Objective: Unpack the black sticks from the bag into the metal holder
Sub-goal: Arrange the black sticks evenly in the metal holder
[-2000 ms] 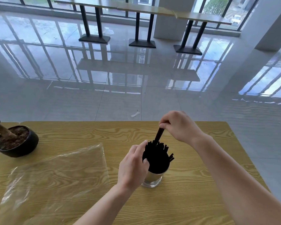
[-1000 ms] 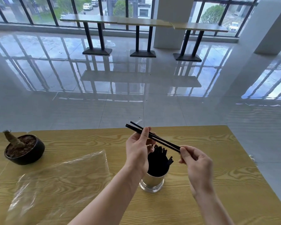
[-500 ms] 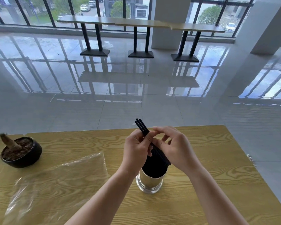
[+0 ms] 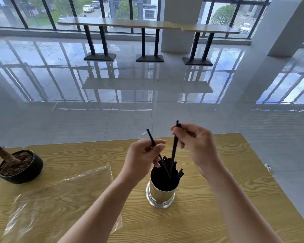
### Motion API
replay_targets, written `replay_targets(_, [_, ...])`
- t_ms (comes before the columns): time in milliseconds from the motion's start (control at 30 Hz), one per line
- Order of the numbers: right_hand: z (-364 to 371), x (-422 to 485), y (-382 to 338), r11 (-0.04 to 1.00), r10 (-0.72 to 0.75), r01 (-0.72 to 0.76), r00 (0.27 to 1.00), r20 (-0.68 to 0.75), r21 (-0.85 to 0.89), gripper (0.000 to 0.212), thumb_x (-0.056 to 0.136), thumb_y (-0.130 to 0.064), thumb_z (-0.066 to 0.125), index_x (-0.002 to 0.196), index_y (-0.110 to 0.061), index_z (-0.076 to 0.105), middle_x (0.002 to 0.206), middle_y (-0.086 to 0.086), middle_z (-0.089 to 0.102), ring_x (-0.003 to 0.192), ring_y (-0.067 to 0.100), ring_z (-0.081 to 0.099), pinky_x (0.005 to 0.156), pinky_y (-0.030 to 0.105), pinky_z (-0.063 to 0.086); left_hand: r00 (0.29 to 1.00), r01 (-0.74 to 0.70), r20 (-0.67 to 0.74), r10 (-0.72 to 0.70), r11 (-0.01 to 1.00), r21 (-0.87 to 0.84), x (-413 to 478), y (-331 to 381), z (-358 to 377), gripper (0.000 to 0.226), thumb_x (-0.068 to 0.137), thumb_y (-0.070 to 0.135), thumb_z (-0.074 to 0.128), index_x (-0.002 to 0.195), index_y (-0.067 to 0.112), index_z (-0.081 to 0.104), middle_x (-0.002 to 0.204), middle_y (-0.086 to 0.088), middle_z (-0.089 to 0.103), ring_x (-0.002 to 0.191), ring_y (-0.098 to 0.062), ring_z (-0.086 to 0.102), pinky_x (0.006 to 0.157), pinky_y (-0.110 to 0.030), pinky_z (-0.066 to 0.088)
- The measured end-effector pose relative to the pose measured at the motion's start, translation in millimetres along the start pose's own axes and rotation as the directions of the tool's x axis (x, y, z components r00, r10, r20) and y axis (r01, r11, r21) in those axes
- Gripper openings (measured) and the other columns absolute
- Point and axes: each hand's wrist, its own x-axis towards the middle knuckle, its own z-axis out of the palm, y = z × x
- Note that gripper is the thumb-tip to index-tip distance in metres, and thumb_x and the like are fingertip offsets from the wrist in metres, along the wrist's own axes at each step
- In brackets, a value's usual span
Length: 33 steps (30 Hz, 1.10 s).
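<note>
Vs 0.5 s ago: hands now apart, stick pair split. Left hand (image 4: 144, 155) pinches left stick (image 4: 150, 136), long axis tilted, top toward 11 o'clock. Right hand (image 4: 198, 146) pinches right stick (image 4: 174, 146), near upright, top at 12. Lower ends inside metal holder (image 4: 162, 195) on tabletop (image 4: 218, 216). Bag (image 4: 60, 195) at holder's 9 o'clock.

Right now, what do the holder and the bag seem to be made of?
The holder looks like polished metal; its shiny wall reflects light. The bag is probably thin clear plastic film; the table grain shows through, and creases glint.
</note>
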Motion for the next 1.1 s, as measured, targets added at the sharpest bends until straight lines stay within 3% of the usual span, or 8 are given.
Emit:
replay_targets(100, [-23, 0, 2, 0.998, -0.049, 0.055, 0.98, -0.192, 0.028, 0.009, 0.086, -0.03, 0.074, 0.093, -0.028, 0.08, 0.072, 0.005, 0.07, 0.053, 0.011, 0.055, 0.052, 0.024, 0.05, 0.973, 0.091, -0.167, -0.159, 0.93, -0.356, 5, 6, -19, 0.019, 0.079, 0.019, 0.07, 0.092, 0.007, 0.078, 0.071, -0.011, 0.071, 0.061, -0.021, 0.067, 0.058, -0.028, 0.06])
replay_targets(200, [-38, -4, 8, 0.996, -0.075, 0.05, 0.938, -0.339, -0.08, 0.01, 0.091, -0.023, 0.074, 0.087, -0.031, 0.078, 0.062, -0.001, 0.067, 0.05, 0.011, 0.055, 0.05, 0.028, 0.051, 0.916, 0.101, -0.189, -0.354, 0.66, -0.745, 10, 12, -34, 0.015, 0.078, 0.014, 0.07, 0.088, 0.003, 0.072, 0.075, -0.009, 0.071, 0.068, -0.018, 0.071, 0.064, -0.027, 0.062])
replay_targets(300, [-30, -17, 15, 0.999, -0.026, 0.013, 0.948, -0.317, -0.041, 0.003, 0.086, -0.032, 0.075, 0.087, -0.032, 0.078, 0.065, 0.003, 0.071, 0.053, 0.014, 0.061, 0.053, 0.035, 0.055, 0.871, 0.096, -0.13, -0.474, 0.424, -0.901, 9, 15, -29, 0.008, 0.074, 0.011, 0.072, 0.072, 0.003, 0.074, 0.073, -0.009, 0.071, 0.067, -0.017, 0.073, 0.063, -0.024, 0.061])
replay_targets(400, [-7, -25, 18, 0.998, 0.039, -0.026, 0.974, -0.224, 0.062, 0.013, 0.079, -0.036, 0.077, 0.089, -0.028, 0.079, 0.07, 0.007, 0.073, 0.057, 0.016, 0.065, 0.057, 0.032, 0.058, 0.843, 0.158, -0.046, -0.536, 0.328, -0.931, 5, 16, -11, 0.013, 0.074, 0.009, 0.073, 0.063, 0.002, 0.074, 0.072, -0.011, 0.073, 0.066, -0.018, 0.074, 0.062, -0.025, 0.062])
replay_targets(667, [12, -15, 8, 0.973, 0.052, 0.024, 0.945, -0.323, 0.228, 0.012, 0.08, -0.029, 0.08, 0.089, -0.022, 0.081, 0.066, 0.005, 0.072, 0.056, 0.018, 0.063, 0.061, 0.032, 0.058, 0.814, 0.268, 0.062, -0.578, 0.279, -0.922, -7, 10, 20, 0.007, 0.076, 0.006, 0.073, 0.073, 0.0, 0.074, 0.075, -0.011, 0.074, 0.068, -0.019, 0.074, 0.065, -0.025, 0.063])
replay_targets(767, [12, -13, 9, 0.976, 0.04, 0.034, 0.944, -0.327, 0.216, 0.003, 0.086, -0.023, 0.078, 0.086, -0.021, 0.081, 0.065, 0.003, 0.071, 0.055, 0.016, 0.063, 0.06, 0.033, 0.057, 0.803, 0.293, 0.083, -0.591, 0.27, -0.917, -12, 8, 25, 0.005, 0.074, 0.005, 0.075, 0.072, 0.001, 0.074, 0.075, -0.012, 0.074, 0.069, -0.02, 0.075, 0.061, -0.026, 0.062])
replay_targets(933, [3, -13, 5, 0.992, -0.092, 0.117, 0.92, -0.38, 0.042, 0.012, 0.09, -0.02, 0.075, 0.083, -0.03, 0.078, 0.062, 0.001, 0.071, 0.051, 0.016, 0.064, 0.055, 0.031, 0.057, 0.749, 0.301, 0.077, -0.658, 0.234, -0.925, -19, -3, 17, 0.018, 0.076, 0.012, 0.078, 0.089, 0.003, 0.07, 0.08, -0.015, 0.073, 0.07, -0.025, 0.075, 0.057, -0.029, 0.062])
replay_targets(1100, [-29, -19, 4, 0.964, -0.236, 0.164, 0.888, -0.394, -0.208, 0.01, 0.092, -0.03, 0.072, 0.084, -0.035, 0.074, 0.062, -0.004, 0.071, 0.049, 0.01, 0.065, 0.054, 0.02, 0.054, 0.658, 0.34, -0.161, -0.736, 0.481, -0.808, -24, -35, -16, 0.006, 0.088, 0.011, 0.068, 0.094, 0.01, 0.067, 0.072, -0.005, 0.067, 0.058, -0.017, 0.064, 0.051, -0.027, 0.055])
